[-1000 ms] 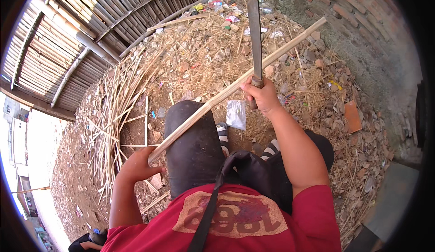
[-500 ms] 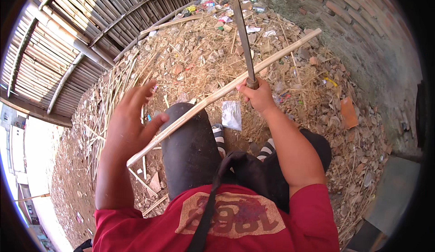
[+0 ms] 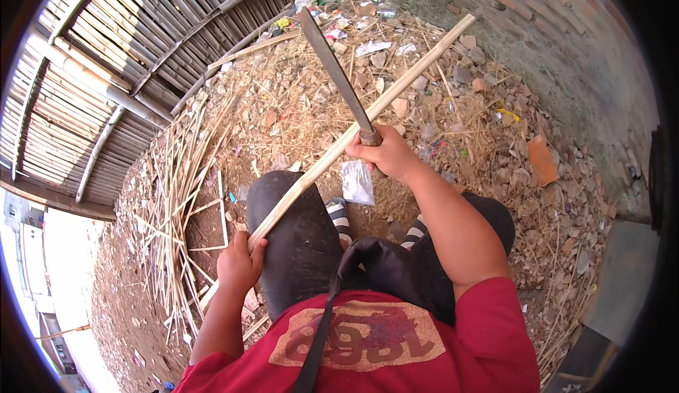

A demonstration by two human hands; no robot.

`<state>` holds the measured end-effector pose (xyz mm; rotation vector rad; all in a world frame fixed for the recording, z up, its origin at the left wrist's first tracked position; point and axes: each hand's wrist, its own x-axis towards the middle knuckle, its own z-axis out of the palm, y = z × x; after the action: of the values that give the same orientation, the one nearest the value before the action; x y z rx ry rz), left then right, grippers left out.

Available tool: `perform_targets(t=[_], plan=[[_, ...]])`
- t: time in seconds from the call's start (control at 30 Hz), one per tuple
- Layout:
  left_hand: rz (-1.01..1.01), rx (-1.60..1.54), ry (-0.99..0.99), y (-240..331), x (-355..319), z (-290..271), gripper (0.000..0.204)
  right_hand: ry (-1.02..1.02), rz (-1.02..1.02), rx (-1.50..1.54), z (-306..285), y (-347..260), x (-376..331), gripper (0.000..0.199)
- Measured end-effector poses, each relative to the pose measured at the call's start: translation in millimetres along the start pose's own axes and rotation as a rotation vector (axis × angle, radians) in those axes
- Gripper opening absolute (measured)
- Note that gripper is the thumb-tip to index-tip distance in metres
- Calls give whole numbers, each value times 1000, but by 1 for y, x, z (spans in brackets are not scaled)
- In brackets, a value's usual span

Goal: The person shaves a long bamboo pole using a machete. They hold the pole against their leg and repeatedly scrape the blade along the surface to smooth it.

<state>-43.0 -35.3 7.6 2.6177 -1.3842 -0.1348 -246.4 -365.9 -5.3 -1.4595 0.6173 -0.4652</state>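
A long pale wooden stick [image 3: 414, 74] slants from the lower left to the upper right, crossing over my bent left knee [image 3: 293, 209]. Near its lower end my left hand [image 3: 239, 262] is closed around it. My right hand [image 3: 387, 154] grips the short handle of a machete [image 3: 336, 71] whose dark blade points up and left across the stick. The stick runs right against the fingers of that hand; whether they pinch it too, I cannot tell.
Thin split strips [image 3: 180, 216] lie in a heap on the left. Rubble and dry straw [image 3: 311, 124] cover the ground, with a white plastic bag [image 3: 358, 182] near my feet. A bamboo fence [image 3: 163, 32] stands left, a brick wall [image 3: 566, 82] right, with an orange tile piece [image 3: 542, 161] beside it.
My left hand, open and off the stick before, has come down and closed on its lower end. The stick has tilted steeper, and the machete has swung to the left.
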Motion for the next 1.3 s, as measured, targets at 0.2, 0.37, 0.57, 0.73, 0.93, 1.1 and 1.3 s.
perform_targets(t=[0.2,0.37,0.57,0.73,0.93,1.1,1.3], plan=[[-16,-254,-274,-23,-4,-5,50,16,-21,-907,-15,-19,-18,32],[-1,-321,-360,-18,1,-22,54,-16,-19,-1000,6,9,-4,20],[14,-222,-301,-20,0,-17,55,46,6,-968,-7,7,-1,20],[-23,-210,-377,-17,9,-19,57,-69,76,-884,-24,40,9,21],[-10,-198,-413,-20,11,-31,59,-126,74,-943,5,6,-6,21],[-22,-243,-450,-16,24,-30,59,-153,121,-775,-27,57,7,23],[-21,-239,-412,-13,8,-26,57,-209,-39,-939,16,23,0,26]])
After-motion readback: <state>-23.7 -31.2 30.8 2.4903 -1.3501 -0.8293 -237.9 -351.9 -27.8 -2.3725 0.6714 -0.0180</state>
